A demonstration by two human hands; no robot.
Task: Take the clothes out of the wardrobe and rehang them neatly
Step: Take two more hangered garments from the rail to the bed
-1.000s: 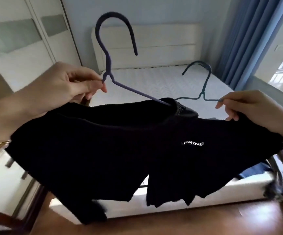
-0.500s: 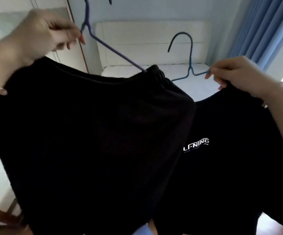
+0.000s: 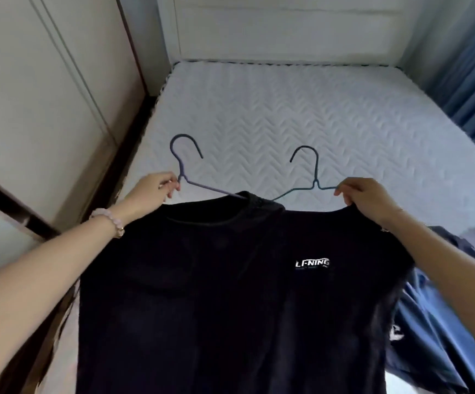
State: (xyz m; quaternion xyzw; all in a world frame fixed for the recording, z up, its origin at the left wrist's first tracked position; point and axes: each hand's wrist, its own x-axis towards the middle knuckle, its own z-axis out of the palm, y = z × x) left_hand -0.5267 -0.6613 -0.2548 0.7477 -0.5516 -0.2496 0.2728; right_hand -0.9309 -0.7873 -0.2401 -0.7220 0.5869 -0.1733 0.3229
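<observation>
Purple hanger [image 3: 180, 166] pinched near its neck in curled left grip [image 3: 152, 191], teal hanger [image 3: 316, 177] pinched by its arm in curled right grip [image 3: 364, 198], overlapping black shirts [image 3: 216, 294] hanging from both, held side by side above white mattress [image 3: 287, 109], blue garment [image 3: 435, 322] lying at right, wardrobe door [image 3: 31, 109] at left.

A home bedroom: a white quilted mattress [image 3: 301, 118] fronts a white padded headboard [image 3: 284, 27], blue curtains [image 3: 469, 66] beside it.
</observation>
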